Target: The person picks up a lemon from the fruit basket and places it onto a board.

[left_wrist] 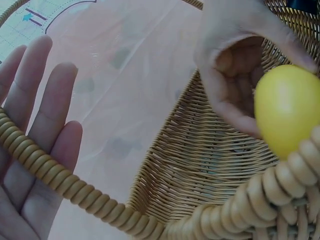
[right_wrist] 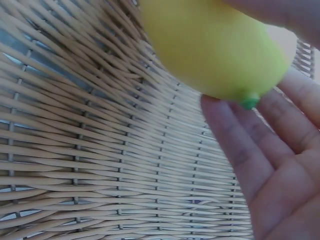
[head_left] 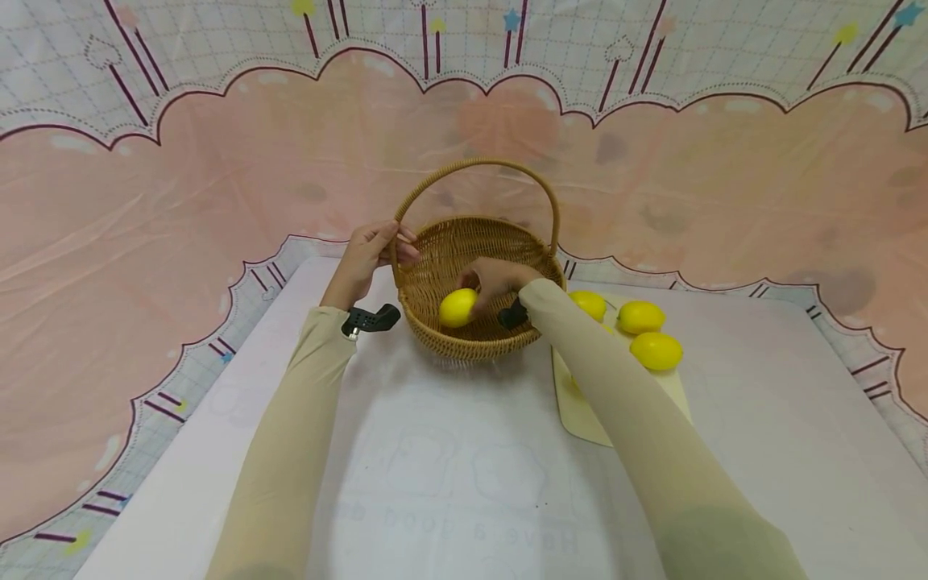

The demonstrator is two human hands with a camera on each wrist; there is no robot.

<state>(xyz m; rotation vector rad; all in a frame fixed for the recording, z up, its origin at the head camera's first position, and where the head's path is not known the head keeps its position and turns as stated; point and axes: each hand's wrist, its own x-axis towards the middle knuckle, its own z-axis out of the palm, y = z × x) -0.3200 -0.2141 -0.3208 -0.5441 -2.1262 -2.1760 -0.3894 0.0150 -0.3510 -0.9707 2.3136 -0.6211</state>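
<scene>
A yellow lemon (head_left: 458, 308) with a green tip is pinched between the thumb and fingers of my right hand (head_left: 496, 278), inside the wicker basket (head_left: 474, 348). In the right wrist view, the lemon (right_wrist: 220, 55) is held over the woven inner wall. My left hand (head_left: 370, 254) is at the left foot of the basket's arched handle (head_left: 478, 161). The left wrist view shows the left fingers (left_wrist: 52, 107) fairly straight behind the handle, not wrapped round it. The basket's bottom is partly hidden by my right hand.
Right of the basket lies a cream board (head_left: 587, 427), with several lemons on it, among them one lemon (head_left: 656, 351) near its right edge. My right sleeve (head_left: 616, 387) covers part of the board. A patterned pink cloth (head_left: 239, 177) hangs behind the white table (head_left: 435, 483).
</scene>
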